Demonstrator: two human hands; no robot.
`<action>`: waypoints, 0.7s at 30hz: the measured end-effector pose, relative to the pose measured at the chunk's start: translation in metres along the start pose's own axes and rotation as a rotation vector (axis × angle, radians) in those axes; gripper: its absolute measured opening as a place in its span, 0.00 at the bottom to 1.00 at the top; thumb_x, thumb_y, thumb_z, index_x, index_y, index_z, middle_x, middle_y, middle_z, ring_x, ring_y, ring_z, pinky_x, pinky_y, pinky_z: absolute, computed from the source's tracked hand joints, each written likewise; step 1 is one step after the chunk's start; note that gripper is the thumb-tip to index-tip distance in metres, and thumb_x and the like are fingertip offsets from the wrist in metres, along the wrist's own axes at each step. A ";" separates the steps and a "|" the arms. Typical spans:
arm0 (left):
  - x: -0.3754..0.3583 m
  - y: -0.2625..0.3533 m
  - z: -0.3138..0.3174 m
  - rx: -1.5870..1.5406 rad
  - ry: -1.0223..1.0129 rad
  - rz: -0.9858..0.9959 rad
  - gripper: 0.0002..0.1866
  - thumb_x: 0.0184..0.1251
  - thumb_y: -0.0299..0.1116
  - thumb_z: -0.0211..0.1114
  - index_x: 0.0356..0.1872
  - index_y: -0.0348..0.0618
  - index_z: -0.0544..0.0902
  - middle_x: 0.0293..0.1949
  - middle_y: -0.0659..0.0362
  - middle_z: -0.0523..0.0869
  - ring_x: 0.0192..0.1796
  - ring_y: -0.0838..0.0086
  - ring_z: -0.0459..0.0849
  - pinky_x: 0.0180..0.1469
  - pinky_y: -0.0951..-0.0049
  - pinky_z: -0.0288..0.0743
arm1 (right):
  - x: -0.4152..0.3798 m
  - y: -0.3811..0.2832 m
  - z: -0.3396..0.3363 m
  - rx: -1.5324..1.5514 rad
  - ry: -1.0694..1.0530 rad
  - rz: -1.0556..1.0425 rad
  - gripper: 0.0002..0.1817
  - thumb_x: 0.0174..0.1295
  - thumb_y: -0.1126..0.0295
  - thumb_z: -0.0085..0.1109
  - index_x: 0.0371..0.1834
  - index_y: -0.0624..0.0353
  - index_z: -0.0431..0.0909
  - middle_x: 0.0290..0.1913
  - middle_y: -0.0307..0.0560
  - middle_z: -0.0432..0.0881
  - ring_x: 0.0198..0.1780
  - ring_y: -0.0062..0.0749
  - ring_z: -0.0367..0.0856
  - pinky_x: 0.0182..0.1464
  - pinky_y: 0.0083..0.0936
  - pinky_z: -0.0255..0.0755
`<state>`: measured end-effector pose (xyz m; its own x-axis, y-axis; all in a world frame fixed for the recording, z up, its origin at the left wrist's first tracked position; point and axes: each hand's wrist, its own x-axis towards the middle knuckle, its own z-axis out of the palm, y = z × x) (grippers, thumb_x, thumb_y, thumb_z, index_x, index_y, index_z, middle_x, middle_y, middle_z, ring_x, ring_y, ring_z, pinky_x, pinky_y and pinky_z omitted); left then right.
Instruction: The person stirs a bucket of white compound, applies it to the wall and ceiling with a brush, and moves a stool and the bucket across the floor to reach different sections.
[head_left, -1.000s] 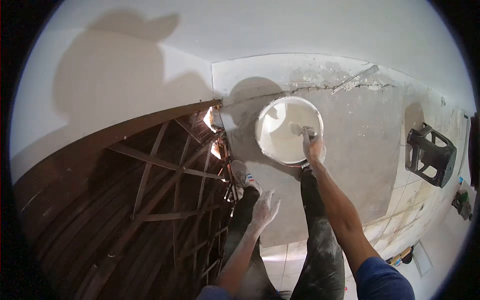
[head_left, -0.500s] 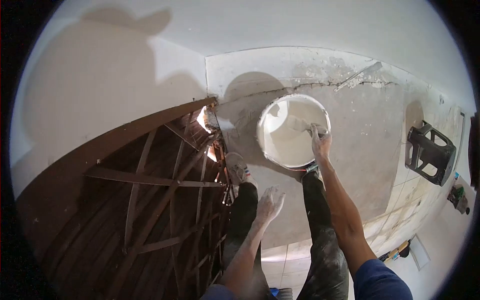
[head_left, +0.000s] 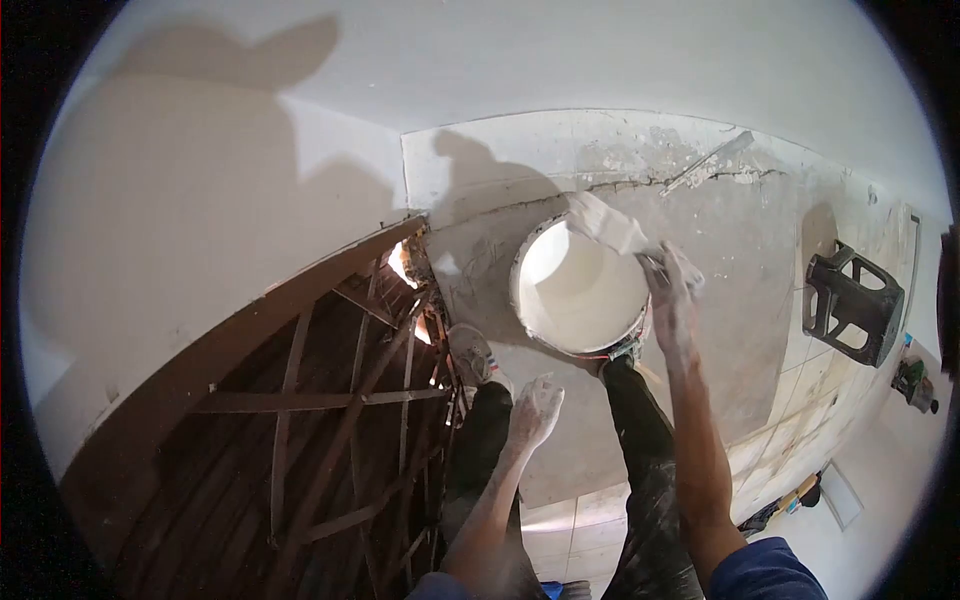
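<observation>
My right hand, dusted with white, is closed on the handle of a flat brush. The brush is thickly coated in white and is held over the far right rim of a round bucket. Inside the bucket is a smooth, creamy white mix, paint or plaster. My left hand, also whitened, hangs in front of my left leg, apart from the bucket. Its fingers are curled in, and nothing shows in them.
To my left, a dark brown metal frame with crossing bars borders an opening. An overturned black stool lies right. A long flat strip rests by the far wall. The bucket stands on a stained grey floor, close to my feet.
My right hand has lifted the brush from inside the bucket to above its rim, moving right. The fingers of my left hand, spread before, have curled in.
</observation>
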<state>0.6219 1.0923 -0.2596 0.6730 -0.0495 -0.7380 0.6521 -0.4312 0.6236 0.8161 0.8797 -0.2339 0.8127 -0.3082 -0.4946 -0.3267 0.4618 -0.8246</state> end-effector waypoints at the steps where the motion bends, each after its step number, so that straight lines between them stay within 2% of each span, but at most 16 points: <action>1: 0.000 0.001 -0.002 -0.002 0.002 0.001 0.24 0.70 0.42 0.62 0.61 0.37 0.76 0.51 0.46 0.84 0.54 0.56 0.84 0.59 0.60 0.76 | 0.008 0.006 0.022 -0.018 -0.011 -0.005 0.16 0.74 0.68 0.55 0.55 0.71 0.77 0.52 0.59 0.82 0.57 0.42 0.82 0.65 0.35 0.75; 3: 0.000 0.000 -0.004 -0.009 -0.001 -0.006 0.24 0.70 0.42 0.62 0.60 0.37 0.76 0.51 0.46 0.84 0.54 0.56 0.84 0.58 0.60 0.76 | 0.023 0.023 0.069 -0.286 -0.140 -0.118 0.20 0.74 0.65 0.55 0.59 0.73 0.75 0.54 0.59 0.81 0.57 0.40 0.81 0.67 0.33 0.74; 5: 0.002 -0.004 -0.006 -0.020 -0.004 -0.016 0.23 0.71 0.42 0.62 0.60 0.37 0.77 0.51 0.46 0.84 0.54 0.56 0.84 0.58 0.60 0.76 | 0.044 0.052 0.125 0.071 -0.122 0.028 0.19 0.74 0.67 0.55 0.60 0.72 0.75 0.54 0.53 0.81 0.56 0.36 0.81 0.65 0.35 0.75; 7: 0.001 -0.011 -0.011 0.024 -0.007 -0.007 0.22 0.71 0.41 0.62 0.59 0.37 0.77 0.51 0.46 0.84 0.53 0.56 0.84 0.57 0.60 0.76 | 0.078 0.098 0.168 -0.220 -0.063 0.030 0.18 0.73 0.67 0.56 0.58 0.71 0.78 0.51 0.51 0.83 0.51 0.34 0.83 0.60 0.33 0.79; 9: 0.008 -0.010 -0.016 0.022 -0.002 0.000 0.22 0.71 0.42 0.62 0.59 0.38 0.77 0.51 0.46 0.83 0.54 0.55 0.83 0.57 0.59 0.76 | 0.097 0.132 0.216 -0.104 -0.135 -0.083 0.16 0.73 0.65 0.58 0.54 0.67 0.82 0.44 0.45 0.86 0.45 0.33 0.85 0.52 0.31 0.83; 11: 0.009 -0.002 -0.030 -0.008 -0.001 -0.023 0.22 0.71 0.44 0.61 0.59 0.40 0.77 0.53 0.46 0.82 0.56 0.53 0.81 0.59 0.58 0.75 | 0.121 0.174 0.242 -0.341 -0.078 -0.008 0.14 0.69 0.66 0.61 0.50 0.64 0.86 0.37 0.44 0.88 0.39 0.31 0.85 0.46 0.30 0.82; 14: 0.014 0.007 -0.045 -0.027 0.025 -0.062 0.21 0.71 0.43 0.62 0.57 0.38 0.78 0.54 0.45 0.82 0.58 0.51 0.80 0.62 0.57 0.72 | 0.148 0.239 0.275 -0.531 0.055 -0.200 0.12 0.66 0.66 0.63 0.47 0.61 0.87 0.36 0.49 0.90 0.38 0.32 0.87 0.46 0.31 0.80; 17: 0.019 0.012 -0.057 -0.045 0.014 -0.102 0.21 0.71 0.42 0.62 0.56 0.37 0.78 0.54 0.44 0.81 0.59 0.50 0.79 0.63 0.57 0.71 | 0.149 0.251 0.297 -0.459 0.074 -0.125 0.11 0.64 0.68 0.63 0.45 0.61 0.87 0.37 0.54 0.89 0.38 0.35 0.88 0.45 0.33 0.79; 21: 0.022 0.022 -0.060 -0.097 -0.016 -0.086 0.19 0.70 0.37 0.62 0.56 0.36 0.77 0.54 0.42 0.80 0.59 0.48 0.78 0.62 0.55 0.71 | 0.151 0.274 0.312 -0.551 0.130 -0.175 0.12 0.64 0.67 0.63 0.46 0.61 0.87 0.37 0.55 0.89 0.39 0.39 0.88 0.46 0.34 0.79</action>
<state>0.6721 1.1359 -0.2468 0.6078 -0.0308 -0.7935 0.7386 -0.3450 0.5791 0.9994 1.2193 -0.4492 0.8228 -0.4562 -0.3389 -0.4236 -0.0947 -0.9009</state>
